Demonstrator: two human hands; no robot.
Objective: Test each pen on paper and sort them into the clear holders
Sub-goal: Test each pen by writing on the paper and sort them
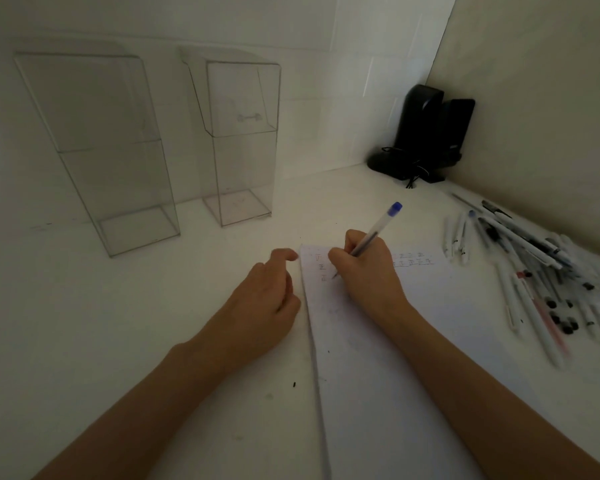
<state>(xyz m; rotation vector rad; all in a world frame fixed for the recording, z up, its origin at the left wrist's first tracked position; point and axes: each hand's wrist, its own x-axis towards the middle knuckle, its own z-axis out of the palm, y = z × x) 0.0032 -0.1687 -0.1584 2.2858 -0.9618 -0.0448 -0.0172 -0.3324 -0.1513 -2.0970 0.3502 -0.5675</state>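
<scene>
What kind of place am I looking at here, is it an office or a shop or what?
Probably a plain desk or work corner, though I can't say in what building. A white tabletop meets bare walls, with two clear holders standing on it, a pile of pens and a black device in the corner.

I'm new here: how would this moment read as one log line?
right hand: writing with blue-capped pen on paper | left hand: beside paper

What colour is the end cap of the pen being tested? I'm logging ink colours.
Blue, on the pen in the right hand; head view.
</scene>
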